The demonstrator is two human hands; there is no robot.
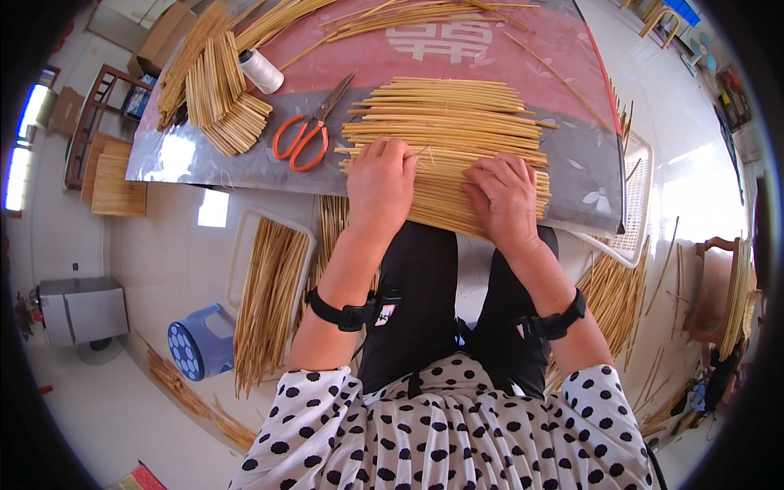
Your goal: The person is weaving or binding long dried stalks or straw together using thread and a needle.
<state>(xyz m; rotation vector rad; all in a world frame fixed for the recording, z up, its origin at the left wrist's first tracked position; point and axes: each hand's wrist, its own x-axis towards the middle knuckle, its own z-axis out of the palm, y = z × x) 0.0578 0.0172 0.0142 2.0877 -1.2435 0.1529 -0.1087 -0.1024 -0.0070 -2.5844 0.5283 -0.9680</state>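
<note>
A mat of straw stalks (pixel 465 110), laid side by side, lies across the table's near edge in front of me. My left hand (pixel 380 180) is closed on its left part, fingers bent together. A thin pale strand (pixel 426 155) shows beside those fingertips; what they pinch is hidden. Over the mat's right part, my right hand (pixel 504 196) has its fingers curled and thumb drawn close, gripping among the stalks. Scissors (pixel 306 135) with orange handles rest left of the mat, blades slightly apart. Beyond them stands a tilted spool of white thread (pixel 261 72).
Bundled stalks (pixel 216 90) are piled on the table's left, with more along the far side. White baskets (pixel 302 233) hold stalks on the floor either side of my legs. A blue stool (pixel 200 339) stands at left, a wooden chair (pixel 709 290) at right.
</note>
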